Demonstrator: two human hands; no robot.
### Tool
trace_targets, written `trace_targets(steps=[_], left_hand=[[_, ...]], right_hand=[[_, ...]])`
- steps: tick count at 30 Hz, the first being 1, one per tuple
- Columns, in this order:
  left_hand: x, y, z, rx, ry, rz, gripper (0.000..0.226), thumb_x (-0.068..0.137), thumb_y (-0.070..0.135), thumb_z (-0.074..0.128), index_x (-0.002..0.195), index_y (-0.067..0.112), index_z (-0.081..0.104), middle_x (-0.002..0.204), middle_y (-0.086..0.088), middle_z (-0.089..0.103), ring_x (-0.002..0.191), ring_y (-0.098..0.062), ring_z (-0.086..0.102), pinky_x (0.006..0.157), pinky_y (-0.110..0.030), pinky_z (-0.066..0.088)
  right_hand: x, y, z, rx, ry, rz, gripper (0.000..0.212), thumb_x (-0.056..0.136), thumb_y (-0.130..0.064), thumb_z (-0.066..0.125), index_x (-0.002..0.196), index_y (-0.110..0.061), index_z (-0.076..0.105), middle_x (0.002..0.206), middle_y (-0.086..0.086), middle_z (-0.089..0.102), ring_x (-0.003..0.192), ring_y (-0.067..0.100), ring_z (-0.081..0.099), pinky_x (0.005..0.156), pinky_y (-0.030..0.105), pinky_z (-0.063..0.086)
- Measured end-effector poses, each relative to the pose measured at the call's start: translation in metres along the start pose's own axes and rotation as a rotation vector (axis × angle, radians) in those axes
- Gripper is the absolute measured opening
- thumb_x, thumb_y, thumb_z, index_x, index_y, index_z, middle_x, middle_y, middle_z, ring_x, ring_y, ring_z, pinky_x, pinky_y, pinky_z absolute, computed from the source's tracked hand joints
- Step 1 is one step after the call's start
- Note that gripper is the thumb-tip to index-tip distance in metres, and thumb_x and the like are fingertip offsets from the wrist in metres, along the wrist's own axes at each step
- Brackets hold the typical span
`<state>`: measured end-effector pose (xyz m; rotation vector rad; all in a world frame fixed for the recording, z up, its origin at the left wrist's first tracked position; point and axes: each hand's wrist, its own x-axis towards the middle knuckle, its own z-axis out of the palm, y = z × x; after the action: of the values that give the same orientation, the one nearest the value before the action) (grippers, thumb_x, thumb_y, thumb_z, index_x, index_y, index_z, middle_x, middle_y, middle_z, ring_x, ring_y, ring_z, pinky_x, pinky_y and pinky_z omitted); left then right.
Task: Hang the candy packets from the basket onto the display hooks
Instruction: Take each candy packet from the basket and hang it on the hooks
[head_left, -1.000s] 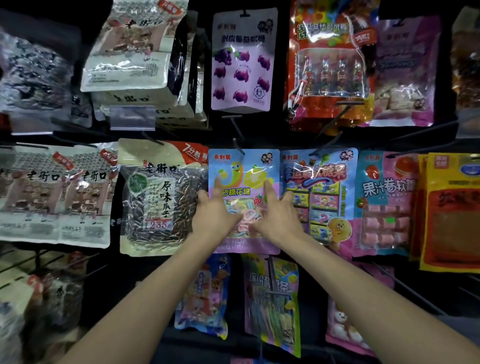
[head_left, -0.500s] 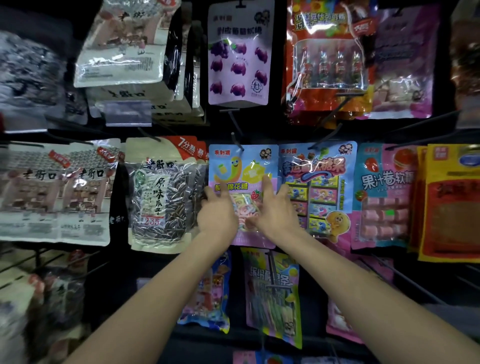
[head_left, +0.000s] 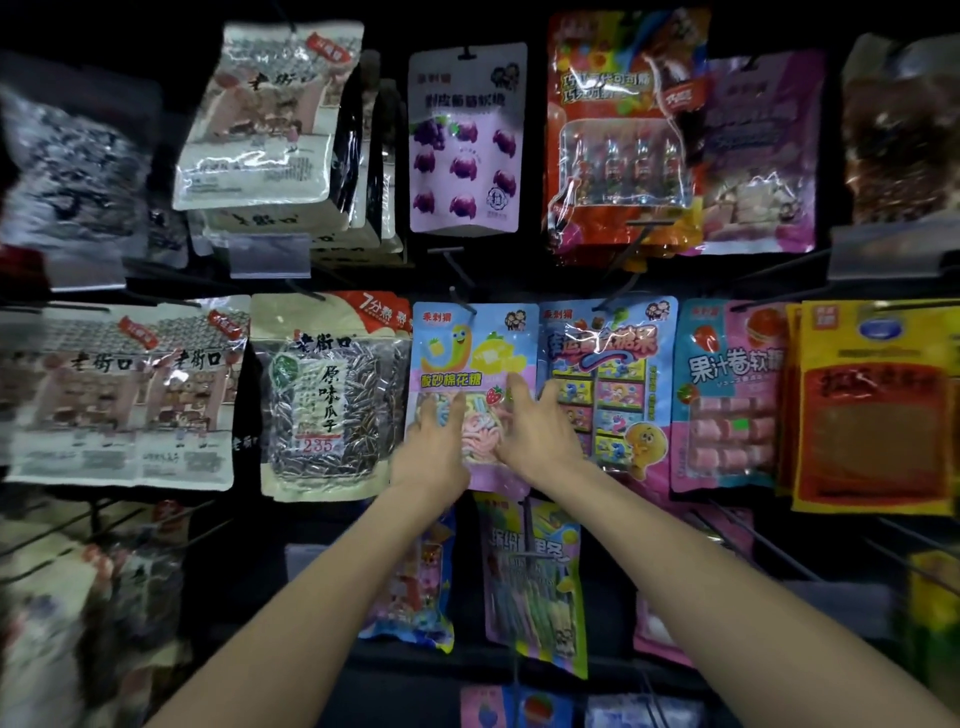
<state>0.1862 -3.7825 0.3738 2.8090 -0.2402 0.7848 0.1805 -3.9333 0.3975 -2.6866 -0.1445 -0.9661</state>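
In the middle row of the dark display rack, a glossy blue-and-pink packet of twisted marshmallow candy (head_left: 475, 343) is seen hanging from a thin black metal hook (head_left: 461, 297), whose tip shows just above the packet's top edge. The packet sits between a cream bag of striped sunflower seeds (head_left: 327, 405) and a shiny blue packet printed with small cartoon panels (head_left: 608, 374), close against both. The left hand (head_left: 434, 449) is laid on the lower left of the packet's clear window. The right hand (head_left: 540, 431) is laid on the lower right, with one finger reaching up toward the printed band. Neither grip is closed: the fingers are spread and fairly straight, pressed flat on the front film, and nothing is held in either. The basket is not in view.

The step in hand is judged to be the seating and squaring of this packet on its hook. It is best done with light, even pressure from both palms, so that the packet is slid back along the wire rather than bent. The hang hole should be checked to be fully over the hook. The sides should be eased clear of the neighbours so that the front lies flat and faces outward. Hard pushing is to be avoided, since the soft contents could be crushed and the hole torn.
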Motion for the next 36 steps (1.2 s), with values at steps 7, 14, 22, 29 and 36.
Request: trace_targets(steps=[7, 14, 22, 29, 36], left_hand=[[-0.014, 0.014, -0.016, 0.056, -0.035, 0.004, 0.09, 0.093, 0.029, 0.068, 0.164, 0.025, 0.013, 0.167, -0.02, 0.012, 0.145, -0.043, 0.035, 0.105, -0.054, 0.047], [-0.039, 0.032, -0.036, 0.094, -0.017, 0.042, 0.083, 0.094, 0.031, 0.066, 0.162, 0.024, 0.021, 0.162, -0.018, 0.025, 0.144, -0.038, 0.038, 0.102, -0.05, 0.049], [-0.135, 0.06, -0.052, -0.003, 0.151, 0.223, 0.077, 0.094, 0.056, 0.061, 0.16, 0.03, 0.032, 0.154, -0.004, 0.041, 0.131, -0.029, 0.052, 0.092, -0.043, 0.055], [-0.262, 0.091, -0.011, -0.142, 0.164, 0.411, 0.074, 0.092, 0.063, 0.055, 0.157, 0.029, 0.042, 0.153, -0.003, 0.047, 0.134, -0.026, 0.053, 0.101, -0.045, 0.052], [-0.363, 0.119, 0.095, -0.283, -0.053, 0.439, 0.069, 0.093, 0.059, 0.057, 0.152, 0.024, 0.051, 0.152, -0.004, 0.048, 0.133, -0.026, 0.056, 0.106, -0.045, 0.051]], right_hand=[[-0.015, 0.012, -0.016, 0.018, -0.094, -0.04, 0.069, 0.084, -0.015, 0.08, 0.144, -0.018, 0.047, 0.139, 0.018, 0.028, 0.11, 0.043, 0.059, 0.087, 0.047, 0.058], [-0.046, 0.022, -0.048, 0.115, -0.154, -0.117, 0.092, 0.082, -0.024, 0.085, 0.159, -0.029, 0.035, 0.139, 0.009, 0.032, 0.124, 0.033, 0.051, 0.095, 0.043, 0.055], [-0.145, 0.05, -0.121, 0.158, -0.157, -0.266, 0.092, 0.087, -0.048, 0.078, 0.161, -0.04, 0.025, 0.159, -0.004, 0.022, 0.142, 0.022, 0.039, 0.108, 0.042, 0.049], [-0.297, 0.111, -0.144, 0.265, -0.222, -0.246, 0.086, 0.082, -0.073, 0.063, 0.157, -0.054, 0.025, 0.161, -0.026, 0.016, 0.15, 0.004, 0.029, 0.119, 0.037, 0.038], [-0.422, 0.187, -0.091, 0.304, -0.42, -0.1, 0.083, 0.085, -0.066, 0.066, 0.157, -0.053, 0.028, 0.156, -0.032, 0.018, 0.142, -0.02, 0.02, 0.107, 0.001, 0.023]])
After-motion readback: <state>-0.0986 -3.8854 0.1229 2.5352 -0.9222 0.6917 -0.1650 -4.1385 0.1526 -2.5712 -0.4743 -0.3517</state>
